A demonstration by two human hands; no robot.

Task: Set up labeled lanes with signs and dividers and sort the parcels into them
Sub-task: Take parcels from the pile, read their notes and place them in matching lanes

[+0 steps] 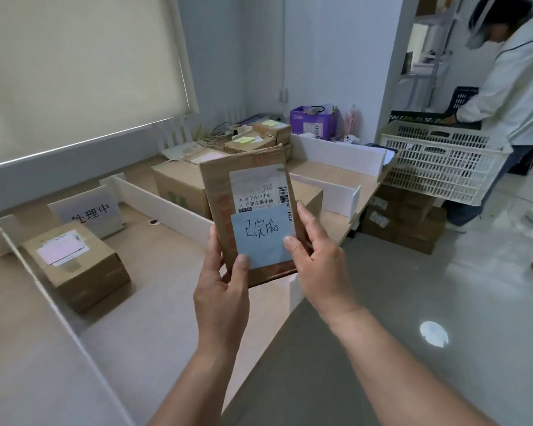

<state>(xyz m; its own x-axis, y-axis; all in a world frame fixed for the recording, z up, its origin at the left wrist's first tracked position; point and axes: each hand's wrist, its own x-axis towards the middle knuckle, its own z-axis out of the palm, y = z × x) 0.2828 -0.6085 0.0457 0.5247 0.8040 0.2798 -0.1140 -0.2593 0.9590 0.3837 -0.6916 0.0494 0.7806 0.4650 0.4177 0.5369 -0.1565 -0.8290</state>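
At nine o'clock on the desk [166, 272], a brown parcel [74, 265] with a white label sits in a lane between two white dividers, the nearer divider [43, 272] running along its left and the farther divider [163, 204] off to its right. Behind it, toward ten o'clock, stands a white sign [88, 210] with printed characters, partly hidden by the parcel.

At centre, both hands hold a flat cardboard parcel [222, 186] upright above the desk edge. The left hand [220, 290] grips its lower left edge from six o'clock, thumb lying on the front. The right hand [317, 262] grips the lower right edge from four o'clock, its thumb pressing a blue note [262, 238] with handwritten characters against the parcel's face, just below the shipping label [256, 182].

Behind the held parcel, at twelve o'clock, a large box [179, 186] and smaller boxes fill the next lane.

At two o'clock, a white crate [437, 161] overhangs the desk's far end, and a person in a white jacket [517, 87] bends over black baskets.
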